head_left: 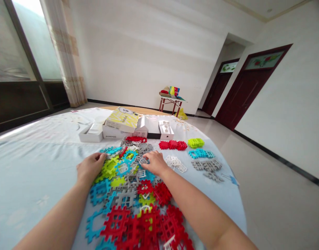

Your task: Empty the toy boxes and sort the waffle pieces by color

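Observation:
A heap of flat interlocking plastic tiles (135,194) in red, blue, green and grey lies on a pale blue tablecloth (31,166). My left hand (89,167) rests on the heap's left side, fingers curled over green and blue tiles. My right hand (154,162) lies on the heap's far right part, fingers bent down onto grey and white pieces. Whether either hand holds a piece is hidden. Sorted groups lie to the right: red tiles (173,145), green tiles (196,142), blue tiles (201,153), grey tiles (207,166) and small white pieces (175,163).
Open cardboard boxes stand behind the heap: a white tray (91,133), a yellow-lidded box (121,123) and a small white box (166,130). The table edge drops off on the right. A small red-legged table (171,102) with bags stands by the far wall.

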### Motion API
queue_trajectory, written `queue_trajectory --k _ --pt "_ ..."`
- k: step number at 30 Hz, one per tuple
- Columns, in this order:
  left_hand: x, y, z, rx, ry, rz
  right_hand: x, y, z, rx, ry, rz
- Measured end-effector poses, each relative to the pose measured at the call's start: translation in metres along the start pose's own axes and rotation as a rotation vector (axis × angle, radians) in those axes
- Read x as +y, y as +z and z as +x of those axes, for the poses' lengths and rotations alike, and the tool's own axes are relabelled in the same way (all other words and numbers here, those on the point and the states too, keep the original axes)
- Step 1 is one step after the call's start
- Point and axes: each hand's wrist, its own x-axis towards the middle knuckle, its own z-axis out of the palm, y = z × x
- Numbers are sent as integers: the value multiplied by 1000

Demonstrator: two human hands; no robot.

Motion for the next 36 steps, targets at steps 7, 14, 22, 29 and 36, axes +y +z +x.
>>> queue_trajectory --k 7,14,22,29,36 --pt "-2 1 0 53 38 -26 0 1 -11 22 -20 37" --pt "-1 -1 -1 27 29 -23 5 -9 -30 105 -29 192" --pt "0 -2 -2 3 12 -19 59 -41 -58 329 102 255" --pt "-5 -1 0 48 31 -65 101 -42 -89 407 211 278" --pt "15 -17 -19 267 288 114 110 -38 -105 420 273 355"
